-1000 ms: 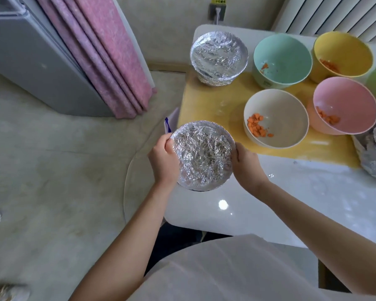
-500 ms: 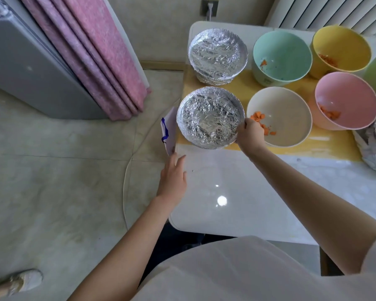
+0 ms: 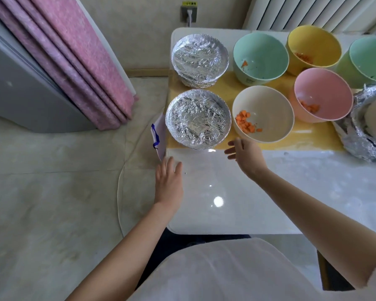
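Foil-wrapped plate (image 3: 197,118) now sits on the desk (image 3: 237,192), at the near left corner of the yellow mat (image 3: 308,135), in front of the stack of foil plates (image 3: 199,58) and just beside the cream bowl (image 3: 267,114). A second ago both hands held it up near the desk edge; half a second ago only the right carried it in. Placement looks finished; next plate likely due. Right hand (image 3: 246,154) hovers just short of the rim, fingers (image 3: 231,151) released and loosely spread. Left hand (image 3: 168,183) lies flat over the desk's left edge, fingers (image 3: 170,165) straight, holding nothing.
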Demonstrator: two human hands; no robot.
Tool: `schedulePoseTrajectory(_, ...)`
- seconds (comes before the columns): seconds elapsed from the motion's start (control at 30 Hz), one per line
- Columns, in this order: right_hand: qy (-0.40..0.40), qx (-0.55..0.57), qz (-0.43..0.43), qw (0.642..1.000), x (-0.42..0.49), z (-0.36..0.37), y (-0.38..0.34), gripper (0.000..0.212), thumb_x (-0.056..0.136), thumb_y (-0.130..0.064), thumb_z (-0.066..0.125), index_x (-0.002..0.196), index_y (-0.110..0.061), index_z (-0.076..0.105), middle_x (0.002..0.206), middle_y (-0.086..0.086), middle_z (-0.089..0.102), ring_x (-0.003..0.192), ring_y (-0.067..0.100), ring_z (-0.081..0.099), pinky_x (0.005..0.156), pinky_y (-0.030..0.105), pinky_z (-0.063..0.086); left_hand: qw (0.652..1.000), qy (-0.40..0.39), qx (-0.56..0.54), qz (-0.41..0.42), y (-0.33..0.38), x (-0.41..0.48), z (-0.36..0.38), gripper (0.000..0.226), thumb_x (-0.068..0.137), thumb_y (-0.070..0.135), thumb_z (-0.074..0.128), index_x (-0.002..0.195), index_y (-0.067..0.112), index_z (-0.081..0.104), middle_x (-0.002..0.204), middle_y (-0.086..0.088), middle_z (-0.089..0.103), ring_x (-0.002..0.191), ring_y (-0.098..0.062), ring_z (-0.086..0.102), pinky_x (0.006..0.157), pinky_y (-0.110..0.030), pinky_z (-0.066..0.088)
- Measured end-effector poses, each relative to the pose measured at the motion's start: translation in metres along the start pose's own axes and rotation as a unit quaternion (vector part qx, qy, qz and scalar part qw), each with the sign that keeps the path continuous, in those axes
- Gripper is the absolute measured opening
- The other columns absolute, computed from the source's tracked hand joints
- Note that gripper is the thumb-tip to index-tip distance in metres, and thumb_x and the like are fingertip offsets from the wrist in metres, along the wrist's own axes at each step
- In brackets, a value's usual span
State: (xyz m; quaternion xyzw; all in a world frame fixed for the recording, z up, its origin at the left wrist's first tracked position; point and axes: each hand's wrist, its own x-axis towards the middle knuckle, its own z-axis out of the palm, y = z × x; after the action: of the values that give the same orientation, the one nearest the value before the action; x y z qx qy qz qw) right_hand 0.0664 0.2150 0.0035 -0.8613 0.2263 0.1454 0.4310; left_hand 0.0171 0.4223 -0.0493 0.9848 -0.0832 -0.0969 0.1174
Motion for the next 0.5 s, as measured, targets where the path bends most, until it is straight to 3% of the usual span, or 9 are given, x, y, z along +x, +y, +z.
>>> schedulePoseTrajectory(0.1, -0.007, -0.131, -0.026, 0.991, -0.013, -0.014, 0.04, 0.028, 0.098, -0.021, 0.036, 0.111, -0.014, 0.06, 0.1, 0.001, 0.07, 0.098, 0.026, 0.063, 0.086, 0.038, 0.049, 0.999, -0.006, -0.002, 0.046, 0.009, 0.001, 0.0, 0.05, 0.051, -0.007, 0.059, 0.099, 0.007, 0.062, 0.108, -0.016, 0.059, 0.107, -0.034, 0.049, 0.087, -0.043, 0.049)
schedulePoseTrajectory(0.23, -0.042, -0.257, -0.093, 0.961, -0.02, -0.042, 0.092, 0.035, 0.096, -0.01, 0.043, 0.13, -0.01, 0.051, 0.139, 0.007, 0.047, 0.13, 0.026, 0.04, 0.106, 0.035, 0.033, 0.996, -0.055, -0.03, 0.067, 0.028, 0.0, 0.006, 0.053, 0.052, -0.017, 0.056, 0.101, 0.003, 0.063, 0.113, -0.022, 0.057, 0.108, -0.04, 0.056, 0.086, -0.046, 0.049)
schedulePoseTrajectory(0.4, -0.081, -0.312, -0.16, 0.933, -0.015, -0.084, 0.125, 0.037, 0.092, -0.003, 0.048, 0.127, -0.011, 0.054, 0.142, 0.007, 0.042, 0.131, 0.026, 0.039, 0.106, 0.036, 0.035, 0.995, -0.051, -0.002, 0.087, 0.067, 0.006, 0.01, 0.038, 0.066, 0.0, 0.04, 0.093, 0.01, 0.065, 0.108, -0.015, 0.06, 0.102, -0.032, 0.055, 0.076, -0.04, 0.051)
schedulePoseTrajectory(0.5, -0.09, -0.33, -0.155, 0.927, -0.01, -0.115, 0.138, 0.036, 0.095, -0.01, 0.044, 0.13, -0.013, 0.05, 0.141, 0.003, 0.044, 0.128, 0.022, 0.043, 0.099, 0.037, 0.042, 0.993, -0.075, -0.015, 0.088, 0.104, 0.012, 0.018, 0.039, 0.062, -0.009, 0.057, 0.097, 0.008, 0.065, 0.113, -0.017, 0.059, 0.105, -0.036, 0.057, 0.081, -0.043, 0.048)
